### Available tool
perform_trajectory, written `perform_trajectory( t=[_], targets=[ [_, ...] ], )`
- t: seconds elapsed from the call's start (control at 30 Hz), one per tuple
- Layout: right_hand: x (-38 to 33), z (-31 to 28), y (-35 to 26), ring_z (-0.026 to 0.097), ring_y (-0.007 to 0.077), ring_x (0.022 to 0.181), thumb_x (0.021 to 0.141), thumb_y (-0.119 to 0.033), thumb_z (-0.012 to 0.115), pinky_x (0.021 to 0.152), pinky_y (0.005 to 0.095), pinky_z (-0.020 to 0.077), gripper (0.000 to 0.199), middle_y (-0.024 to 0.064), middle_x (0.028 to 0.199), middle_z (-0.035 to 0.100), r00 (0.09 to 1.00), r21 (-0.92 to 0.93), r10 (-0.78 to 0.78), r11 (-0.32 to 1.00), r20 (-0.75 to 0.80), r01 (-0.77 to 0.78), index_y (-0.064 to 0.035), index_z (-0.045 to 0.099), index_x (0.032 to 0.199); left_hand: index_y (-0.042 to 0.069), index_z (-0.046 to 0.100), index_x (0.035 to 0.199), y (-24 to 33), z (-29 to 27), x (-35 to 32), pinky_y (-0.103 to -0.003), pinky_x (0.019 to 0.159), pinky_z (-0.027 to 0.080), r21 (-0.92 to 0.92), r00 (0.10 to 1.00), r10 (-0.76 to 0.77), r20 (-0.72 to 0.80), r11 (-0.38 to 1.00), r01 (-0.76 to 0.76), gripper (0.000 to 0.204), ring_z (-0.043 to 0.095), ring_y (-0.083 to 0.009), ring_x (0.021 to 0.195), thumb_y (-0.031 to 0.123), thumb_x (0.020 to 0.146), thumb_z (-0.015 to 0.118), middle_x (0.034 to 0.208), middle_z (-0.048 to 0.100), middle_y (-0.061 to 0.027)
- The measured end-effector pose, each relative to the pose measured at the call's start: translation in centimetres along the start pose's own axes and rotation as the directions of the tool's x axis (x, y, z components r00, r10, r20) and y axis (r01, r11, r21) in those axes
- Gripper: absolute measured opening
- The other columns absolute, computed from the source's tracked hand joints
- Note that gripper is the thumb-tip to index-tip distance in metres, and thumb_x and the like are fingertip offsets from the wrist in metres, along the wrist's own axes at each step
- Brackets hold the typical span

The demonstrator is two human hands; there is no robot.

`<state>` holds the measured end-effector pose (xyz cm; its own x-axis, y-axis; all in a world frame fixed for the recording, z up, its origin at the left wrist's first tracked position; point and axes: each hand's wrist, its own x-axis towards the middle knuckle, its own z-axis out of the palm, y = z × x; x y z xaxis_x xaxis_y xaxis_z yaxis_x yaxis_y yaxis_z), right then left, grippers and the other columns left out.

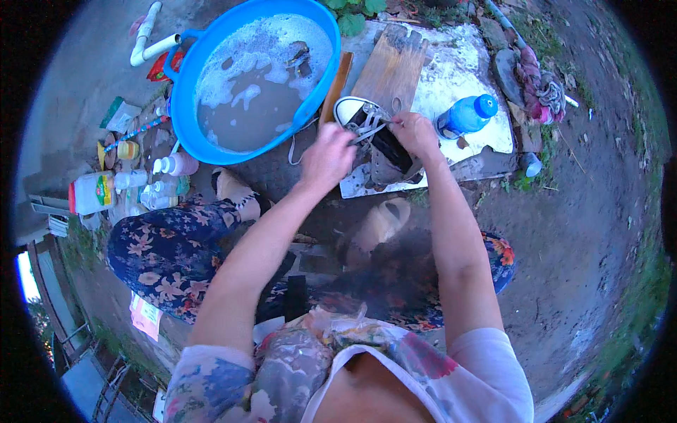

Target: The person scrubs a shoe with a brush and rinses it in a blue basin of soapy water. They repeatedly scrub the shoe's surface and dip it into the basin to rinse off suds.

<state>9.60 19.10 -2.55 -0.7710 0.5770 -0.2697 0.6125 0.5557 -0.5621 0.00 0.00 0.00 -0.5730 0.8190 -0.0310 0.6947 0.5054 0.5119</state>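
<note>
A dark canvas sneaker (386,146) with a white rubber toe lies in front of me, its toe pointing away and to the left. Grey-white shoelaces (369,127) run loosely across its front. My right hand (417,134) is closed in a pinch on a lace at the shoe's right side. On the left, my left hand (328,158) is closed and slightly blurred, with lace running to it from the shoe and a loose end hanging beyond. Beneath the sneaker are a worn wooden plank (391,67) and a whitish board (486,70).
A blue basin (185,106) of murky, foamy water stands at the far left, a dark object in it. A blue bottle (467,116) is on the board's right side. Several bottles and containers (95,194) line the left. Twisted cloth (539,88) lies far right.
</note>
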Motion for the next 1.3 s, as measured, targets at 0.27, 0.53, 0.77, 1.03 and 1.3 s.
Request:
perform_trajectory(
  t=[0.27, 0.53, 0.77, 1.03, 1.3],
  targets=[
    [0.6, -0.1, -1.4, 0.061, 0.0336, 0.089, 0.078, -0.024, 0.059, 0.076, 0.0435, 0.0488, 0.021, 0.0162, 0.093, 0.064, 1.000, 0.019, -0.009, 1.000, -0.011, 0.010, -0.0125, 0.066, 0.094, 0.007, 0.055, 0.086, 1.2, 2.3, 4.7, -0.047, 0.067, 0.047, 0.112, 0.997, 0.019, 0.076, 0.993, -0.028, 0.014, 0.058, -0.0348, 0.080, 0.020, 0.086, 0.052, 0.091, 0.050, -0.0140],
    [-0.4, 1.0, -1.3, 0.061, 0.0342, 0.088, 0.078, -0.024, 0.058, 0.076, 0.0434, 0.0490, 0.020, 0.0168, 0.092, 0.064, 1.000, 0.011, 0.016, 1.000, -0.008, -0.016, -0.0122, 0.066, 0.092, 0.007, 0.056, 0.090, -7.0, -4.5, -7.4, -0.046, 0.070, 0.047, 0.371, 0.894, -0.352, 0.276, 0.897, 0.239, 0.011, 0.057, -0.0347, 0.087, 0.016, 0.083, 0.055, 0.097, 0.049, -0.0131],
    [0.0, 0.8, -0.7, 0.062, 0.0333, 0.084, 0.074, -0.022, 0.065, 0.074, 0.0422, 0.0490, 0.018, 0.0156, 0.087, 0.065, 0.996, 0.061, -0.089, 0.994, 0.001, 0.089, -0.0123, 0.067, 0.089, 0.008, 0.057, 0.103, 2.3, 1.5, 2.1, -0.042, 0.075, 0.048, -0.040, 0.999, 0.019, 0.026, 0.999, -0.018, 0.026, 0.057, -0.0325, 0.092, 0.018, 0.080, 0.061, 0.103, 0.051, -0.0129],
    [-0.7, -0.1, -0.6, 0.064, 0.0280, 0.072, 0.069, -0.017, 0.068, 0.067, 0.0370, 0.0494, 0.017, 0.0132, 0.074, 0.065, 0.993, 0.259, -0.122, 0.959, 0.004, 0.116, -0.0060, 0.066, 0.082, 0.005, 0.060, 0.083, 1.0, 5.8, 3.9, -0.045, 0.072, 0.048, -0.268, 0.956, -0.293, -0.026, 0.923, 0.276, 0.011, 0.061, -0.0343, 0.083, 0.015, 0.081, 0.057, 0.085, 0.061, -0.0156],
    [-0.9, 1.0, -3.8, 0.063, 0.0323, 0.082, 0.076, -0.019, 0.057, 0.073, 0.0423, 0.0501, 0.017, 0.0139, 0.087, 0.065, 0.990, -0.203, -0.138, 0.970, 0.008, 0.137, -0.0066, 0.064, 0.086, 0.006, 0.065, 0.096, -0.2, 6.0, 3.9, -0.041, 0.074, 0.047, -0.366, 0.930, -0.338, 0.145, 0.855, 0.368, 0.024, 0.061, -0.0304, 0.083, 0.021, 0.083, 0.051, 0.089, 0.065, -0.0161]
  ],
)
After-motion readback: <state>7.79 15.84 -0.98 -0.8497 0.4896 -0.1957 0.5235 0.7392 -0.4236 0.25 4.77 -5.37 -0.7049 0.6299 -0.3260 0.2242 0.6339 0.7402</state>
